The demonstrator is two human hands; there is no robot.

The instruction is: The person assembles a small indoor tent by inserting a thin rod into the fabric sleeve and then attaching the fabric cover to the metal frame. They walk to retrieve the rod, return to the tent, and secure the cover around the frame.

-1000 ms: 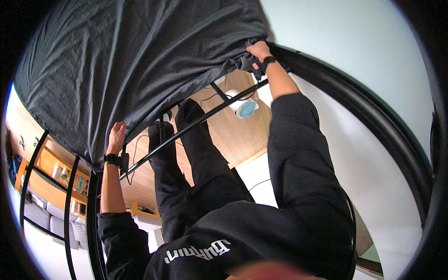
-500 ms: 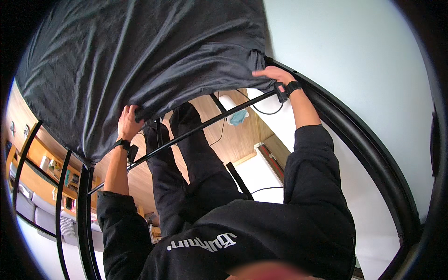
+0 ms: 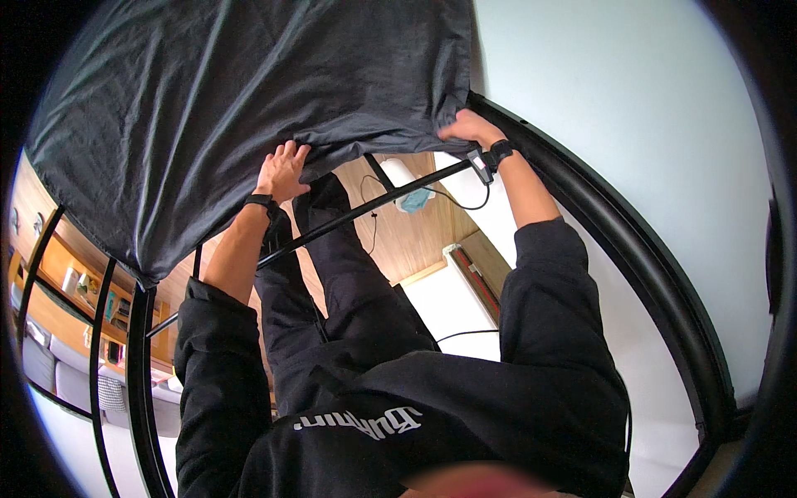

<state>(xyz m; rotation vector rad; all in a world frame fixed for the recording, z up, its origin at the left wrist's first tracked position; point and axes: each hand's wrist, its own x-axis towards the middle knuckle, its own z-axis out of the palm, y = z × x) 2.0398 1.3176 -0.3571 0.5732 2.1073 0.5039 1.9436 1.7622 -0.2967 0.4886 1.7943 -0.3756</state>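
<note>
Dark-grey cloth [image 3: 274, 83]: the left hand [image 3: 283, 172] touches its edge at ten o'clock, fingers apart; the right hand [image 3: 471, 127] touches it at one o'clock, finger closure indeterminable.

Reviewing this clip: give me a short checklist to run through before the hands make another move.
1. Left hand touching the dark sheet near its lower edge: ok.
2. Left thumb closed against the fingers: not ok, spread apart.
3. Right hand at the sheet's right corner: ok.
4. Right-hand grip firm: cannot tell, fingertips are blurred.
5. Sheet smooth: not ok, long creases run across it.
6. Cable by the right wrist free of the black bar: cannot tell.
</note>
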